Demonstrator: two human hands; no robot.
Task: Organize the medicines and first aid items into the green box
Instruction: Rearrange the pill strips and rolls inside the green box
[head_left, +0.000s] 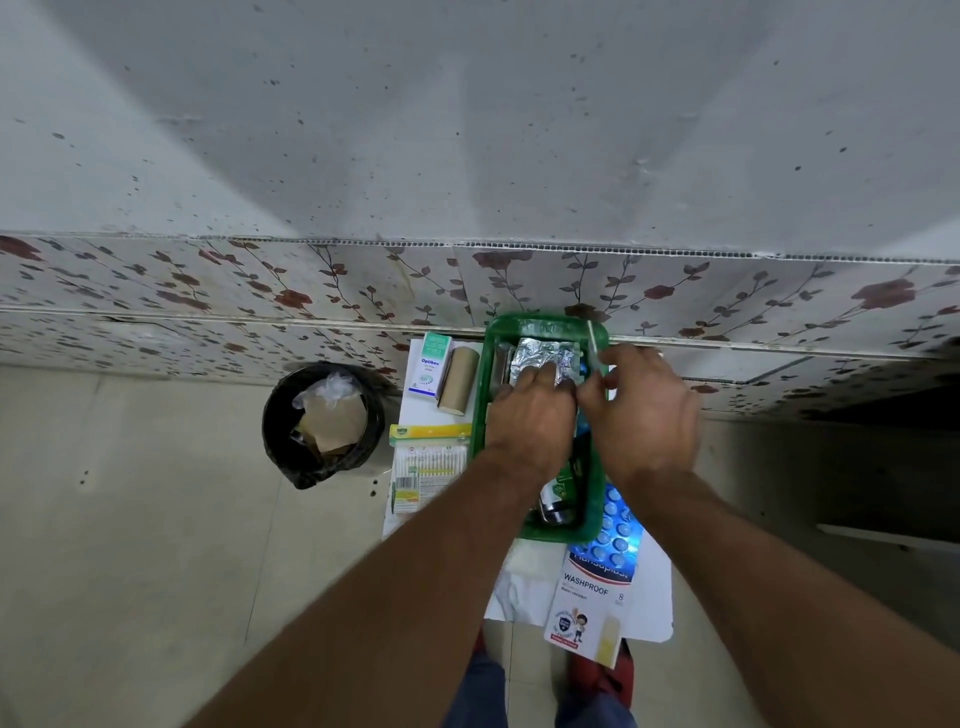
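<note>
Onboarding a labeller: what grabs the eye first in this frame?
Both bare hands, left and right, meet over a green plastic box on a small white table, fingering crinkled silver foil blister strips at its far end. A white Optibex carton and a brown roll lie left of the box; a Hansaplast washproof plaster pack lies nearest the person. A black bin stands on the floor, left.
</note>
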